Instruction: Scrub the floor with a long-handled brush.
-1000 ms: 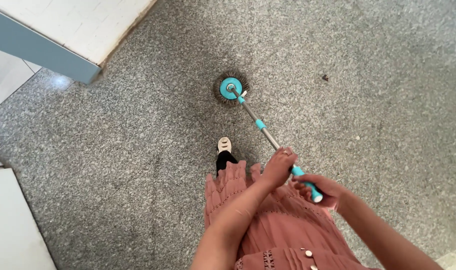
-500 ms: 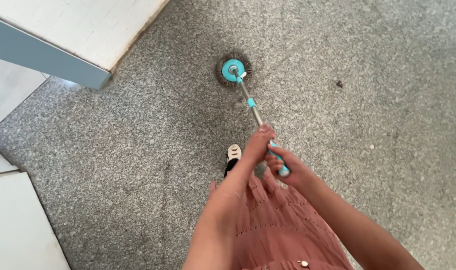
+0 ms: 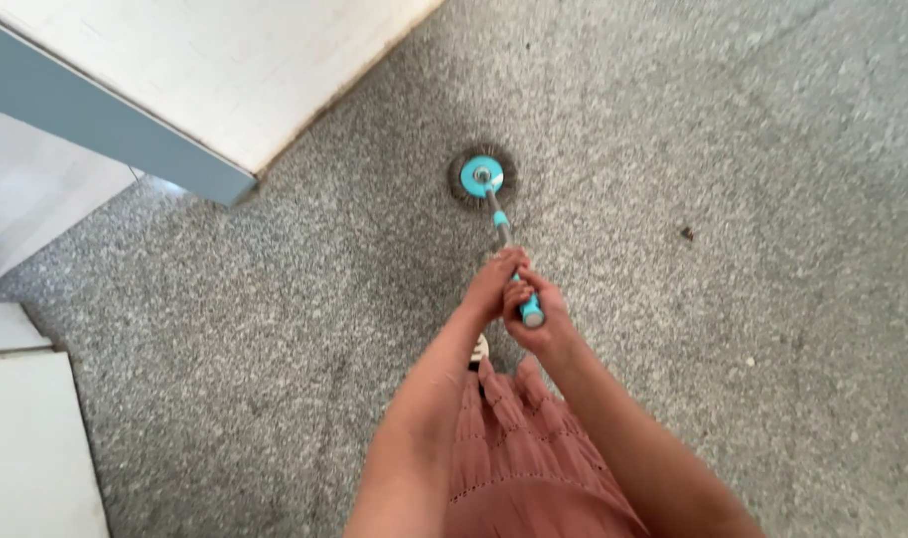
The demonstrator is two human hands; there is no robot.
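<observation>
Two hands, left hand (image 3: 496, 284) and right hand (image 3: 537, 324), each grip closed around one mop (image 3: 484, 177).

Looks like somebody's home to me, probably a hallway or a landing near a doorway. The floor (image 3: 225, 299) is that speckled grey terrazzo you get in houses and flats, and it's got a darker damp-looking patch around the mop (image 3: 484, 177). Top left there's a white tiled wall (image 3: 205, 70) with a pale blue edge, and its bottom line where it meets the floor is a bit brown and grubby. Off to the left the floor changes to plain white slabs (image 3: 25, 438), like a step or threshold. The spin mop with its teal disc, plus a pink frilly dress (image 3: 519, 448), all feels domestic, not commercial.
</observation>
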